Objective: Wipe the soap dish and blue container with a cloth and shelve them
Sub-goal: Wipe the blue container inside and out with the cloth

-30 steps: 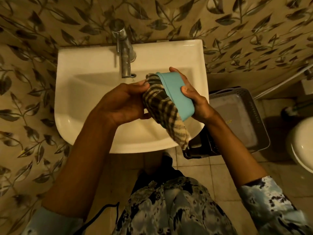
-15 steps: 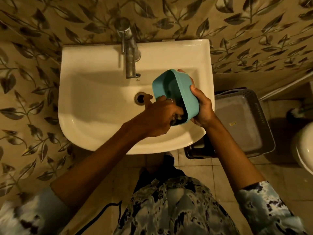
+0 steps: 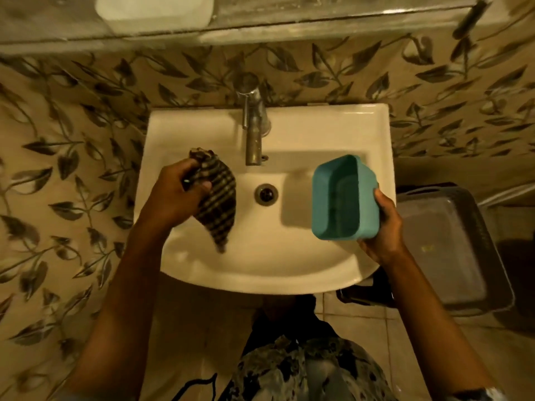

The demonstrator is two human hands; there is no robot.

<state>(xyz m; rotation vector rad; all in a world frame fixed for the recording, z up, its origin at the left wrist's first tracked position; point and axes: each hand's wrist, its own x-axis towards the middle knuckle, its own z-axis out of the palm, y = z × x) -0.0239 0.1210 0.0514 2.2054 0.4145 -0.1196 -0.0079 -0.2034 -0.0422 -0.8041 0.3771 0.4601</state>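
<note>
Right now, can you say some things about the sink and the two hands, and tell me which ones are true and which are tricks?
1. The left hand holds the checked cloth. True.
2. The right hand holds the blue container. True.
3. The cloth is stuffed inside the blue container. False: it hangs over the left side of the sink, apart from the container.
4. Water pours from the tap. False: no water shows under the tap.
5. The blue container stands on the shelf. False: it is in the right hand, over the sink and below the shelf.
</note>
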